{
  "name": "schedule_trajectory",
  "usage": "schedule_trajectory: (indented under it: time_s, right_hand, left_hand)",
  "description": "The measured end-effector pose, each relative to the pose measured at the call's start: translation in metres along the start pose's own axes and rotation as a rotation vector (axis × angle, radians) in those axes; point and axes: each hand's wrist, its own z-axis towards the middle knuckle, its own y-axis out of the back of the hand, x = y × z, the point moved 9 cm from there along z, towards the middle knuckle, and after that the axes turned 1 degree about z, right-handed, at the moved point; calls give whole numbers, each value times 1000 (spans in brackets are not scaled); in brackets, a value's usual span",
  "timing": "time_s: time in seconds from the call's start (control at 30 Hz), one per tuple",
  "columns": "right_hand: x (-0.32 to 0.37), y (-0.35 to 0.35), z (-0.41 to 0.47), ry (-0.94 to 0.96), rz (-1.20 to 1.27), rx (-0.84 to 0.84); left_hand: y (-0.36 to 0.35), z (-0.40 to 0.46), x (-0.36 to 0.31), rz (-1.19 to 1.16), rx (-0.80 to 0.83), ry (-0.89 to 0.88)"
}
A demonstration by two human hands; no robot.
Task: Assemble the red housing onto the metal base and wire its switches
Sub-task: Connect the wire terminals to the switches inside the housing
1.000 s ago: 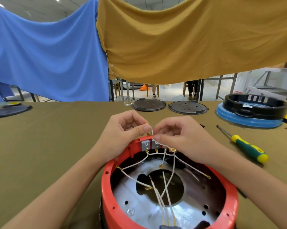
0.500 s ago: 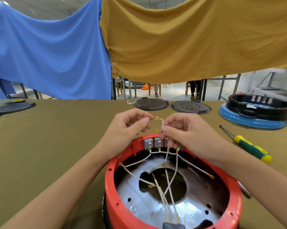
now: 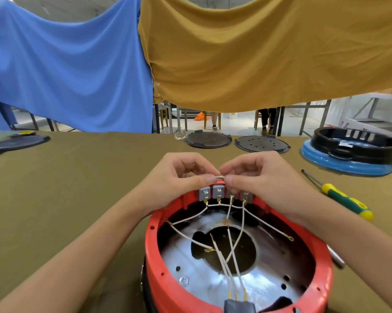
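Head view: a table [image 3: 77, 188] covered in olive cloth is shown, with the red housing [image 3: 321, 265] standing on it at the near edge, open side up. The metal base [image 3: 213, 283] is seen inside the housing, so the fitting of housing to base is judged done. A screwdriver [image 3: 344, 199] is laid on the cloth to the right, well apart from the housing. A row of grey switches [image 3: 217, 192] is mounted on the far wall of the housing, and thin white wires [image 3: 190, 236] are run from their lower terminals across the base. Several wire ends with ring lugs are left lying loose, so the wiring is judged only partly complete. Just above the switches, a small brass connector [image 3: 220, 177] is pinched between thumb and forefinger of the left hand [image 3: 179, 177] and of the right hand [image 3: 258, 177], both closed on it. Its attachment to a switch is not yet made.
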Motion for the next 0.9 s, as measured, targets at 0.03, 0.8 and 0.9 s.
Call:
schedule_trajectory:
  time_s: [0.03, 0.8, 0.9]
  right_hand:
    - [-1, 1, 0, -13, 4, -5]
    - [0, -15, -8, -64, -364, 170]
    - [3, -17, -8, -11, -480, 120]
  left_hand:
    - [-1, 0, 2, -3, 21, 16]
    - [-15, -3, 0, 501, 231, 73]
    - [-14, -4, 5, 526, 221, 111]
